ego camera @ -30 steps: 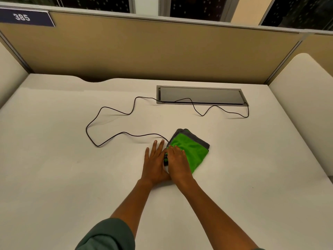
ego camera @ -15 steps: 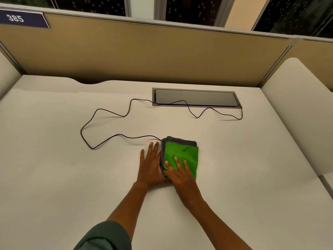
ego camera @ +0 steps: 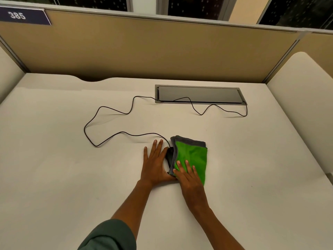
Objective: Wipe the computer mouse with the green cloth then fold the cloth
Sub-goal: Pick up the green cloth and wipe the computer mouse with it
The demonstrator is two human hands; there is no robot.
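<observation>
A green cloth (ego camera: 193,156) with a grey edge lies draped over a black computer mouse (ego camera: 169,155) in the middle of the white desk (ego camera: 72,174). Only the mouse's left side shows; the rest is hidden under the cloth. My right hand (ego camera: 187,175) lies flat on the cloth's near part, fingers spread, pressing it down. My left hand (ego camera: 155,163) rests flat on the desk just left of the mouse, its thumb side against the mouse. The mouse's black cable (ego camera: 108,138) runs left from it.
The cable loops across the desk to a grey cable hatch (ego camera: 200,94) set in the desk at the back. A tan partition (ego camera: 144,51) closes the far side, and white side panels (ego camera: 302,105) stand at the left and right.
The cloth has turned from a slant to lie squarer over the mouse, and my right hand has slid back toward its near edge. My left hand has stayed beside the mouse.
</observation>
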